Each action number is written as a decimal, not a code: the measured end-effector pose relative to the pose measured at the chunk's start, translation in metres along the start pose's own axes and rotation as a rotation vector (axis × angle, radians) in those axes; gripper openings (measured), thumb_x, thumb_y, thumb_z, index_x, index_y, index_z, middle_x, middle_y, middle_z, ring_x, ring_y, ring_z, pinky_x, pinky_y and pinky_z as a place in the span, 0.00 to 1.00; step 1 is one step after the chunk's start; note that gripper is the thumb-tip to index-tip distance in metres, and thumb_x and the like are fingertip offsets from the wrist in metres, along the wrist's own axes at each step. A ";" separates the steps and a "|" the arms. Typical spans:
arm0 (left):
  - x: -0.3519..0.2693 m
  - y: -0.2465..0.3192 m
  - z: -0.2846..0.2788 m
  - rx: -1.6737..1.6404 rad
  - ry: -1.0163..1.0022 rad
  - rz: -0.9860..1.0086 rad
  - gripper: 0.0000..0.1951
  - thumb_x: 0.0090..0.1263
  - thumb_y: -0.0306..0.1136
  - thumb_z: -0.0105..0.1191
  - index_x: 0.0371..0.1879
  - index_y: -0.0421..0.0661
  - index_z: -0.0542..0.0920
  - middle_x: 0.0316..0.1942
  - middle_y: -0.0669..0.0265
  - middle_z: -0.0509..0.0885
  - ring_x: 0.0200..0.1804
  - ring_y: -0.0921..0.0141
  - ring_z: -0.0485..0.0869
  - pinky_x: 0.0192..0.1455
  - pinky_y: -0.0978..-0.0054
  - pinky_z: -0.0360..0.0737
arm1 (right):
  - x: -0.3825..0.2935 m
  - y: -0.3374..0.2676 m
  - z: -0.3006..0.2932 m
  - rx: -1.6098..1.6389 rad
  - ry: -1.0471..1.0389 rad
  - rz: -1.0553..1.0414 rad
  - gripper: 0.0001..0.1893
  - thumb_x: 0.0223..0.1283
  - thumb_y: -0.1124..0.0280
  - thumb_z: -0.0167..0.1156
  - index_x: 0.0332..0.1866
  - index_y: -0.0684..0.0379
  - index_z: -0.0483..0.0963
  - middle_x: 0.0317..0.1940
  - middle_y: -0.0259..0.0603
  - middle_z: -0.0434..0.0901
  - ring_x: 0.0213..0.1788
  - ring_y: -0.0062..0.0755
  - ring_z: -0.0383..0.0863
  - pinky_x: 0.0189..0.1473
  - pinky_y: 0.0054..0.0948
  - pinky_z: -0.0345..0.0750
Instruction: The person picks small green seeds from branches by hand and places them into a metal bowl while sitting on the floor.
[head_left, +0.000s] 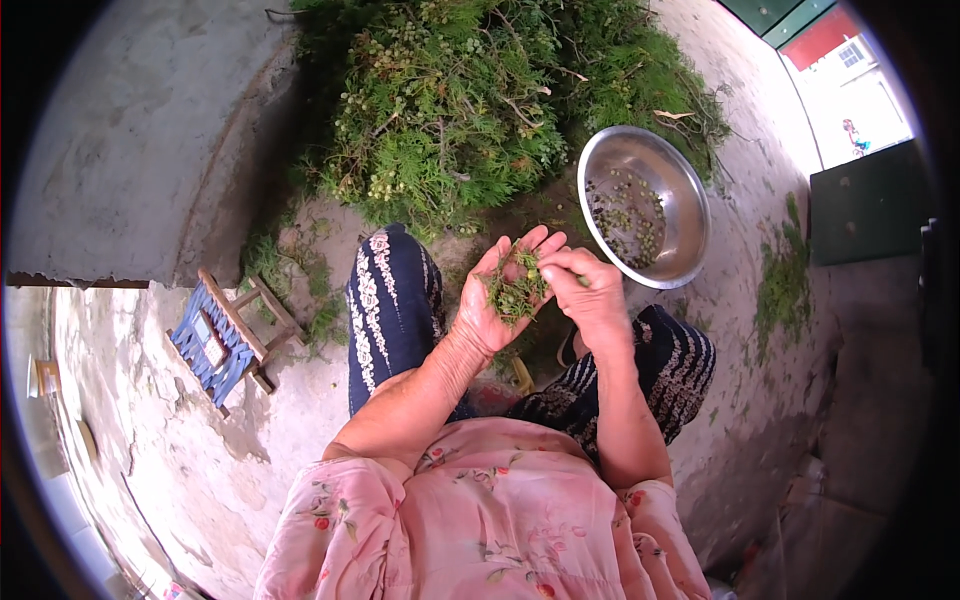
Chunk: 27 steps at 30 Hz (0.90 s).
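Observation:
Palm up above my knees, my left hand (480, 304) cups a small heap of green conifer sprig bits (516, 294) with a few cones among them. My right hand (589, 289) is bent over that heap, thumb and fingertips pinched together at its edge around a bit of green. Just beyond my right hand stands a round stainless steel basin (694, 225), with many small green cones (630, 217) scattered over its bottom. In front of both hands rises a large pile of cut conifer branches (450, 112), some bearing pale green cones.
A low wooden stool (225, 349) with a woven blue strap seat stands to the left, a mobile phone (208, 337) lying on it. Loose sprigs (784, 277) litter the concrete floor at right. A dark green door panel (862, 202) edges the opening, where a distant person (853, 137) shows outside.

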<state>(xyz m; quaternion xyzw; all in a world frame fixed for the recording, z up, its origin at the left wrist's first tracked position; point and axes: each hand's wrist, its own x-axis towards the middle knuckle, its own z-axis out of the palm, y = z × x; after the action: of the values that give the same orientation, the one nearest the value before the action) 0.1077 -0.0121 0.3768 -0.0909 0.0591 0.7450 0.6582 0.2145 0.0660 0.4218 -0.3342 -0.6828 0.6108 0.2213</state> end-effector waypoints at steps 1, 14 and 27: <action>0.001 0.000 0.000 -0.006 0.008 -0.012 0.25 0.72 0.45 0.36 0.62 0.43 0.64 0.64 0.58 0.67 0.62 0.62 0.69 0.64 0.66 0.65 | 0.003 0.007 0.002 -0.270 0.021 -0.217 0.06 0.51 0.79 0.61 0.36 0.62 0.78 0.30 0.37 0.76 0.31 0.28 0.78 0.33 0.23 0.74; -0.001 -0.002 -0.002 0.016 0.003 0.007 0.24 0.71 0.44 0.39 0.61 0.42 0.66 0.63 0.57 0.68 0.61 0.61 0.69 0.65 0.67 0.65 | -0.003 0.005 0.007 -0.468 0.064 -0.337 0.14 0.45 0.81 0.64 0.41 0.60 0.76 0.32 0.41 0.75 0.32 0.36 0.78 0.34 0.28 0.75; 0.002 -0.003 -0.014 -0.058 0.124 0.034 0.20 0.70 0.38 0.39 0.56 0.39 0.71 0.58 0.54 0.73 0.58 0.61 0.73 0.64 0.65 0.67 | -0.005 0.016 0.001 -0.058 0.035 -0.015 0.08 0.50 0.80 0.63 0.35 0.62 0.74 0.30 0.34 0.78 0.33 0.20 0.76 0.37 0.23 0.76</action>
<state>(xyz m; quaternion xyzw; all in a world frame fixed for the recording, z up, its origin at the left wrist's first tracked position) 0.1109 -0.0128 0.3626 -0.1547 0.0794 0.7503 0.6378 0.2202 0.0619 0.4060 -0.3459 -0.6989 0.5831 0.2278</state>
